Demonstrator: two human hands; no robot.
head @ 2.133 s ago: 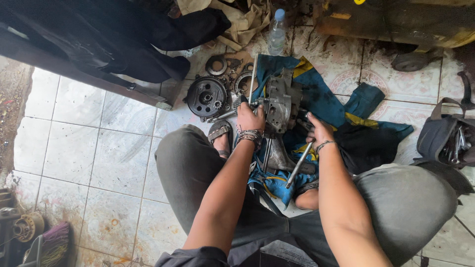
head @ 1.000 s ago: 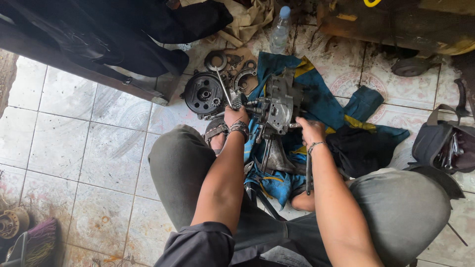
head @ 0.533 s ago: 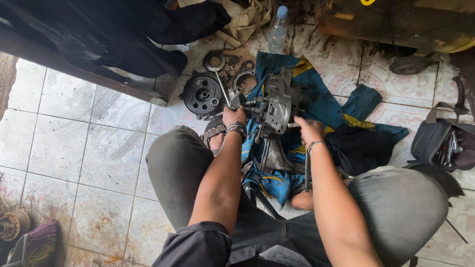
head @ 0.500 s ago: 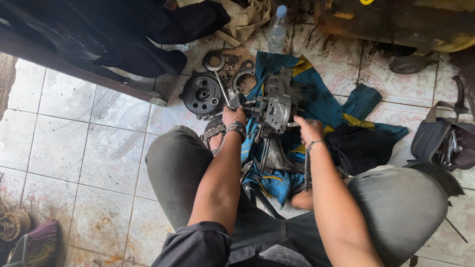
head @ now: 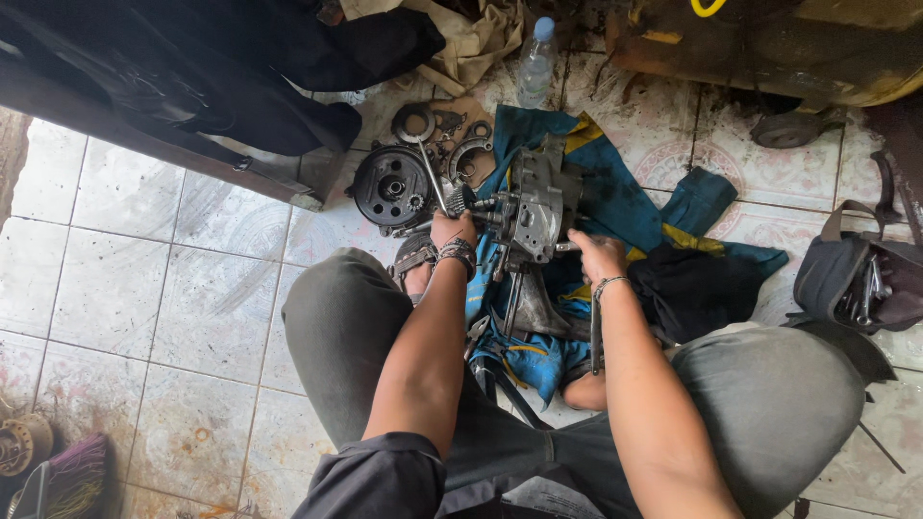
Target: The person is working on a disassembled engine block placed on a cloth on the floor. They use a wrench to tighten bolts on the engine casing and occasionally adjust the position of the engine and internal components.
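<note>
Engine case: heavy, greasy, held from both sides

Engine case (head: 535, 207) stands on end on the blue cloth (head: 615, 197) spread over the tile floor (head: 144, 288), between my knees and just in front of my sandal (head: 415, 259). It is a cast metal block, grey and grimy, with shafts and a small gear (head: 460, 199) sticking out toward my left side.

My left hand (head: 452, 229) is closed around a thin metal rod (head: 430, 178) that rises beside the gear; the knuckles sit just beside the case. My right hand (head: 596, 255) is pressed on the case's right flank, fingers curled at its edge; I cannot tell whether they grip a tool there or only the casting.

I judge this piece heavy and fully stiff, with nothing to give under the fingers. The oily film looks slippery, so bare palms will slide on flat faces. The best hold seems to be the thick outer rim and the bolt bosses, one hand on each side, not the protruding shafts or gear teeth, which could be nicked or could pinch. Standing on end on soft cloth it may tip, so I would keep weight against it.

A round black drum (head: 389, 185) lies on the floor just left of the case, and a plastic bottle (head: 536, 62) stands beyond.
</note>
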